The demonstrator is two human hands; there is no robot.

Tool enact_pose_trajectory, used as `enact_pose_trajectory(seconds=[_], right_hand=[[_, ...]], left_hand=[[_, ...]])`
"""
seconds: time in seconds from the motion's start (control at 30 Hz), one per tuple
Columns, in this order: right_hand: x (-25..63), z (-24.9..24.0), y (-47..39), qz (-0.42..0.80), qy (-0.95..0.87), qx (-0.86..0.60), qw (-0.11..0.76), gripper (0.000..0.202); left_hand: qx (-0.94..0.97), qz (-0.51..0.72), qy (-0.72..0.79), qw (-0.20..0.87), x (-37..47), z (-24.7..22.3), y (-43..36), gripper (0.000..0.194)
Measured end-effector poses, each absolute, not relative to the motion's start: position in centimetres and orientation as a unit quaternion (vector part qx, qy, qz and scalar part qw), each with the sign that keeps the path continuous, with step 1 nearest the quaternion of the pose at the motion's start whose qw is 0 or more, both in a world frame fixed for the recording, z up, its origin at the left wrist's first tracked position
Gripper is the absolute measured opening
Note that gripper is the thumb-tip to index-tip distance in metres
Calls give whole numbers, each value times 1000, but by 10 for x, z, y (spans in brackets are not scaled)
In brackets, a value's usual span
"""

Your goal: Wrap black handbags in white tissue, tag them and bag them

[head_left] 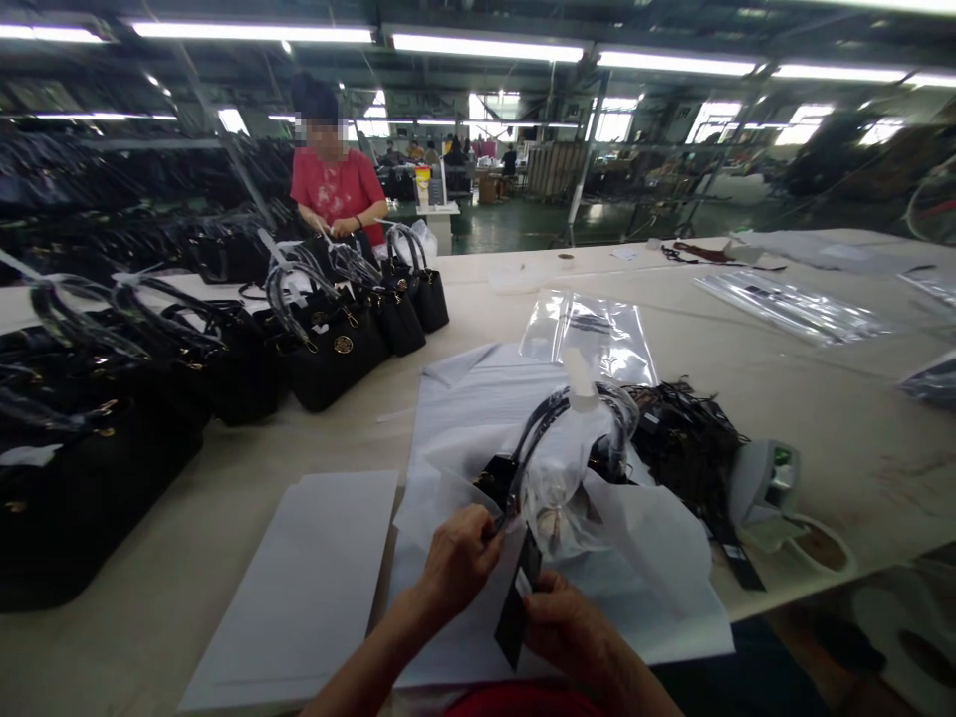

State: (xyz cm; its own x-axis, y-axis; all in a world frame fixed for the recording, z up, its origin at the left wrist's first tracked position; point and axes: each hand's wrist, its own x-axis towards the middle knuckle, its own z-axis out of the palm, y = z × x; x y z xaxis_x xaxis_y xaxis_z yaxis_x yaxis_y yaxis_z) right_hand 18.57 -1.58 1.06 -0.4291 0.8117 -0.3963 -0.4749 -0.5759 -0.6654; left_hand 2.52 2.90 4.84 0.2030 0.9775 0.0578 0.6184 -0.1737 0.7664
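Observation:
A black handbag (497, 476) sits on white tissue paper (657, 538), its wrapped handles (538, 418) arching upward and joined by a white band (580, 383). Clear plastic and tissue cover much of the bag. My left hand (461, 558) is closed at the base of the near handle; what its fingers pinch is too small to make out. Just to the right and lower, my right hand (568, 617) grips a black hang tag (514, 622) that hangs in front of the bag.
Black handbags (336, 349) stand along the left. A paper stack (299, 588) lies left of my hands. Rightward are a tag pile (687, 438), a tape dispenser (769, 483) and plastic bags (792, 304). A person in red (336, 189) stands across the table.

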Motion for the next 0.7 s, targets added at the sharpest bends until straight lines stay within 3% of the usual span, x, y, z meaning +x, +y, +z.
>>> enact_pose_trajectory(seconds=[0.13, 0.3, 0.7], right_hand=[[189, 7, 0, 757, -127, -415, 489, 32], [175, 11, 17, 639, -165, -493, 567, 22], [164, 16, 30, 606, -150, -501, 599, 26]], left_hand=[[631, 273, 544, 480, 18, 56, 31, 21], [509, 294, 475, 654, 10, 55, 37, 16], [450, 350, 509, 645, 15, 54, 57, 27]])
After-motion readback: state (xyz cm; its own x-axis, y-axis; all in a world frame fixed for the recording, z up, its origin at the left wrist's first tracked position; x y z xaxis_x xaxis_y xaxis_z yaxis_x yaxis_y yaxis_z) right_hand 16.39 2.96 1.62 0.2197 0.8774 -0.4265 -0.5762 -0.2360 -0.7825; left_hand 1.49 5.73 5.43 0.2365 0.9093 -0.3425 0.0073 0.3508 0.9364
